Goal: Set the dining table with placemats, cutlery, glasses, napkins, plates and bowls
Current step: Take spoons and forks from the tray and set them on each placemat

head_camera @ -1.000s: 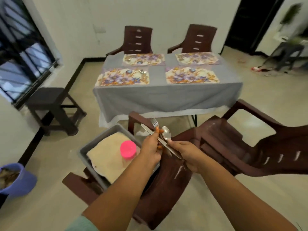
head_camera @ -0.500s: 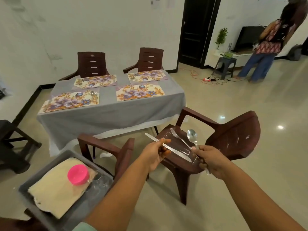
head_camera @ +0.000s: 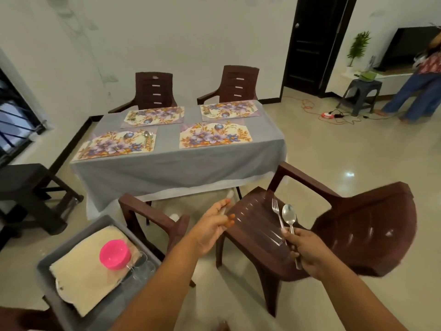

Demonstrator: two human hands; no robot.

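The dining table (head_camera: pixel 167 168) under a grey cloth carries several floral placemats; the near-left placemat (head_camera: pixel 114 146) has a spoon (head_camera: pixel 146 137) lying on it, and the near-right placemat (head_camera: pixel 214 136) is bare. My right hand (head_camera: pixel 303 249) grips a fork (head_camera: pixel 276 211) and a spoon (head_camera: pixel 289 216) by their handles, heads up, above a brown chair seat. My left hand (head_camera: pixel 212 225) pinches a table knife (head_camera: pixel 225 204), blurred, pointing toward the table.
A grey tray (head_camera: pixel 47 266) at lower left holds a cream cloth, a pink bowl (head_camera: pixel 115 253) and clear glasses (head_camera: pixel 140 268). Brown plastic chairs (head_camera: pixel 334 225) stand between me and the table. A dark stool (head_camera: pixel 26 187) is at left. A person (head_camera: pixel 420 87) stands at far right.
My hands have drawn apart: the knife went left with my left hand, while fork and spoon stayed in my right. The view has moved closer to the table.
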